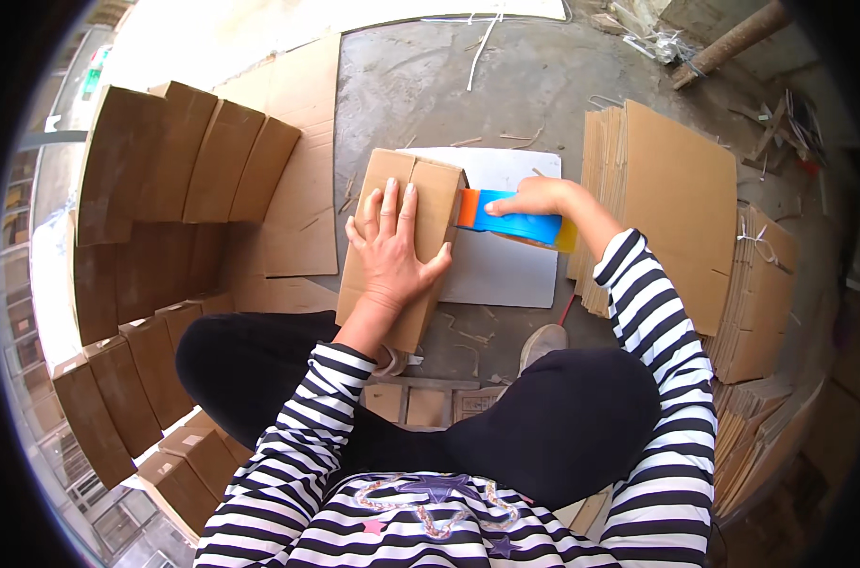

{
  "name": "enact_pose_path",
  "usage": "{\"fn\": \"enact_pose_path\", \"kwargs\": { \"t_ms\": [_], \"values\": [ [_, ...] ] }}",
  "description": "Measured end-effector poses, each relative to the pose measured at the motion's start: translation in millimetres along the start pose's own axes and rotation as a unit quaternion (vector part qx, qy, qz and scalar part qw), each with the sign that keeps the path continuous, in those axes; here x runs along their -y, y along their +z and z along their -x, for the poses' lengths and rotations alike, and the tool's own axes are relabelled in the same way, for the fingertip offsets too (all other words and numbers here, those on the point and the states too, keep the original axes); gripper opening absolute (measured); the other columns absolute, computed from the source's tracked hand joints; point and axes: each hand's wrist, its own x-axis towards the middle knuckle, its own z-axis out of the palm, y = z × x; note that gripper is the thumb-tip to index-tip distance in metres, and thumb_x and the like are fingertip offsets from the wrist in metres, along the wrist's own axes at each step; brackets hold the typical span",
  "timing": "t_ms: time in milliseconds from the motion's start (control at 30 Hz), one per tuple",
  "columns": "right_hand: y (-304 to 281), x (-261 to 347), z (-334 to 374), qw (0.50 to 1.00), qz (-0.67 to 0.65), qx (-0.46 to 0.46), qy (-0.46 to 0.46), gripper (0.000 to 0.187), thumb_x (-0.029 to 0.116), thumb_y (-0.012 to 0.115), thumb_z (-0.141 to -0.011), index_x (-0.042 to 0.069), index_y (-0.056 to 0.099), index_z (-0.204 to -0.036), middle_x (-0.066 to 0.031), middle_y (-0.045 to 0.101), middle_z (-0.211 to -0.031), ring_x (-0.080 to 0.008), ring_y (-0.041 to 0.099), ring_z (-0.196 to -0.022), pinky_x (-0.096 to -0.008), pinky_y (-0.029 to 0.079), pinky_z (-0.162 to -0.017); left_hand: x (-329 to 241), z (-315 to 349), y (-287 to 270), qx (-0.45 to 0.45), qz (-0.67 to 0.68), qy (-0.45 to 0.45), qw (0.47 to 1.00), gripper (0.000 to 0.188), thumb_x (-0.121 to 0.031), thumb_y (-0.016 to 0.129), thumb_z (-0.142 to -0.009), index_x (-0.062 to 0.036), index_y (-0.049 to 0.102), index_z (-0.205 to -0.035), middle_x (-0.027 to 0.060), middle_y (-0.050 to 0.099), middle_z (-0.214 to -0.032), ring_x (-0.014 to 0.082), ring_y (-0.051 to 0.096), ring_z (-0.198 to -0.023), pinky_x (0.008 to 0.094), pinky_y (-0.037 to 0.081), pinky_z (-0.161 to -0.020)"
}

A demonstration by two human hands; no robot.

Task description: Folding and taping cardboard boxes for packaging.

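Note:
A brown cardboard box (430,185) stands between my knees, its long top face tilted slightly in view. My left hand (392,241) lies flat on that top with the fingers spread. In my right hand (534,199) is a blue and orange tape dispenser (524,223), with a yellowish roll at its right end. The dispenser's orange end meets the box's right side near the far corner. Whether tape is stuck to the box there is hidden. Under the dispenser lies a white board (505,279) on the floor.
Stacked closed boxes (193,156) rise on the left beside a flat cardboard sheet (302,161). Bundles of flattened cartons (681,208) stand on the right. Plastic strapping scraps (487,52) lie on the concrete floor (401,85); a pole (733,43) leans at the far right.

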Motion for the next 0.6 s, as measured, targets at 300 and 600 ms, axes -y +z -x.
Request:
{"fn": "enact_pose_path", "kwargs": {
  "t_ms": [300, 600],
  "values": [
    [28.8, 30.1, -39.3, 0.997, 0.061, -0.026, 0.036, 0.075, 0.061, 0.057, -0.071, -0.005, 0.061, -0.106, -0.0219, 0.062, -0.101, -0.0316, 0.061, -0.091, -0.0365, 0.045, -0.084, 1.6, -1.8, 1.5, -0.005, 0.010, -0.003, 1.000, 0.086, -0.051, 0.062, -0.065, -0.0131, 0.033, -0.136, 0.0096, 0.025, -0.144, 0.0294, 0.021, -0.132, 0.0633, 0.013, -0.098],
    [59.7, -34.7, 61.7, 0.924, -0.263, -0.270, 0.069, 0.068, 0.055, 0.058, -0.075, -0.010, 0.057, -0.096, -0.0197, 0.063, -0.085, -0.0278, 0.063, -0.075, -0.0362, 0.048, -0.070, 8.1, -2.6, -8.3, 0.013, 0.019, -0.018, 1.000, 0.086, -0.052, 0.062, -0.072, -0.0087, 0.028, -0.138, 0.0151, 0.023, -0.144, 0.0313, 0.018, -0.133, 0.0564, 0.015, -0.102]
  ]
}}
